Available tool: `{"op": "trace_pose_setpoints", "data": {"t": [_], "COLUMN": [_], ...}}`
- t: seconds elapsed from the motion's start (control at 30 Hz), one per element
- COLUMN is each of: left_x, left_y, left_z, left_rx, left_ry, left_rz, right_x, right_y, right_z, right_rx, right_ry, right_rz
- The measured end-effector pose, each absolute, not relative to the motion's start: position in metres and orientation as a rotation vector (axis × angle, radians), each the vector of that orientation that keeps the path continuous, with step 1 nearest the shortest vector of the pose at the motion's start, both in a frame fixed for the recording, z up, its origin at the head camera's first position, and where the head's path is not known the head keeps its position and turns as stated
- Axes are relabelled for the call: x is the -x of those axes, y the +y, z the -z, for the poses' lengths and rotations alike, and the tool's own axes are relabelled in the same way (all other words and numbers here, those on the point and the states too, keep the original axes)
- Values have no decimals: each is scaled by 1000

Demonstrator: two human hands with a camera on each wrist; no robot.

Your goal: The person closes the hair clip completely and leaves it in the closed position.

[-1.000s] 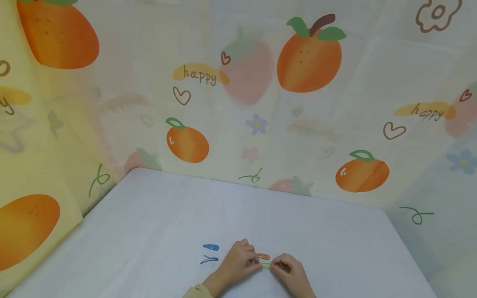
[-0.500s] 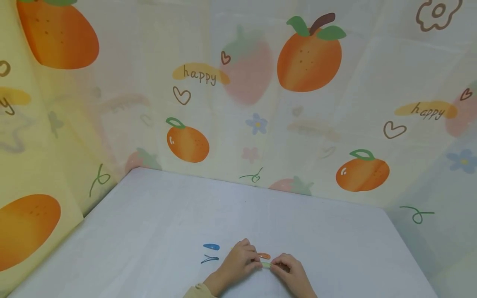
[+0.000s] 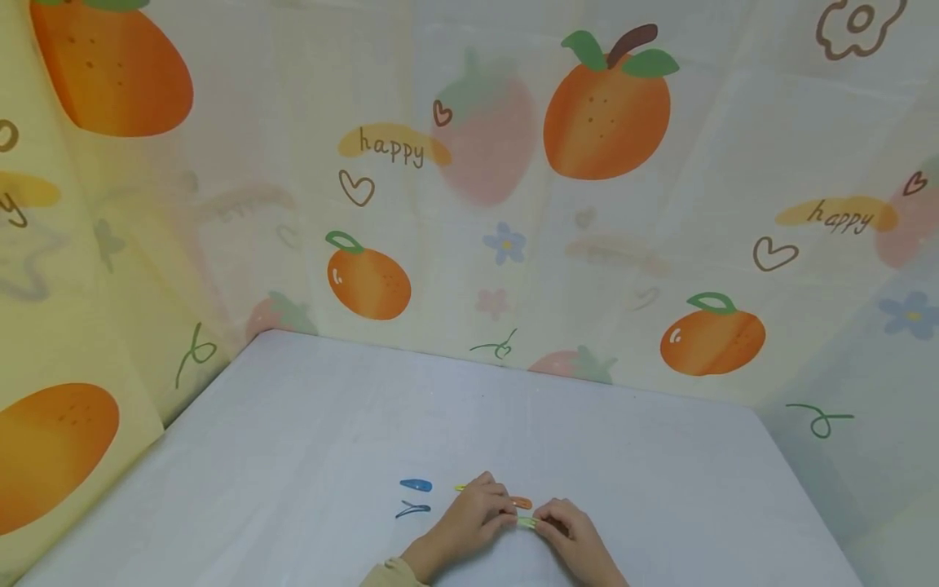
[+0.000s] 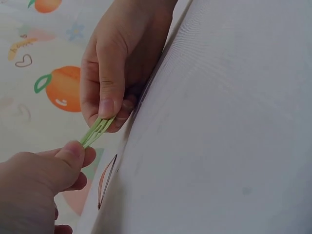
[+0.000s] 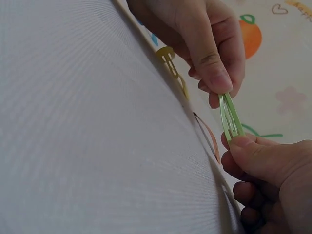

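A light green snap hair clip (image 3: 526,522) spans the gap between my two hands. My left hand (image 3: 475,515) pinches one end of it between thumb and fingers, and my right hand (image 3: 575,534) pinches the other. In the right wrist view the slotted green clip (image 5: 230,115) shows its narrow bars, slightly spread, with the fingertips hiding both ends. An orange hair clip (image 3: 521,503) lies on the table just beyond the hands, partly covered by the left one. Past my left hand, a yellow hair clip (image 5: 168,65) is mostly hidden in the head view.
To the left of my hands lie a blue hair clip (image 3: 416,485) and a dark blue one (image 3: 414,510) with its parts sprung apart. The white table (image 3: 315,424) meets a fruit-printed cloth wall (image 3: 455,285) at the back and sides.
My left hand has shifted slightly right, uncovering a bit of the yellow clip. The green clip has moved slightly right too and stays pinched at both ends.
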State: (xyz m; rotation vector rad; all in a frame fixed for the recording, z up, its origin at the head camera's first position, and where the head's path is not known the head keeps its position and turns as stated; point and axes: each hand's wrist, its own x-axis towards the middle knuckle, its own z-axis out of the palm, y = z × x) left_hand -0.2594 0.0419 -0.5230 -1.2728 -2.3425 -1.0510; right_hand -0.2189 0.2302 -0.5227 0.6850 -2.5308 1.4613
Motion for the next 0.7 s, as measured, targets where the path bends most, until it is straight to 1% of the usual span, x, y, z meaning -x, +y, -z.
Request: {"op": "trace_pose_setpoints", "data": {"t": [0.2,0.33,0.53,0.7], "left_x": [259,260,261,262], "left_y": [42,42,41,42], "left_z": [524,525,526,529], "left_rx": [1287,1266,1231,1210], "left_ry": [-2313,-2327,-2327,-2308], "left_rz": [1096,1159,1146,1054], "right_x": [212,210,216,219], "right_y": [226,221,226,230], "right_z": [506,500,516,525], "right_rx": [-741,-718,-666,-679], "right_ry": [-2481,-2452,-2496,-2525], "right_rz": [-1533,-1554,-1546,-1514]}}
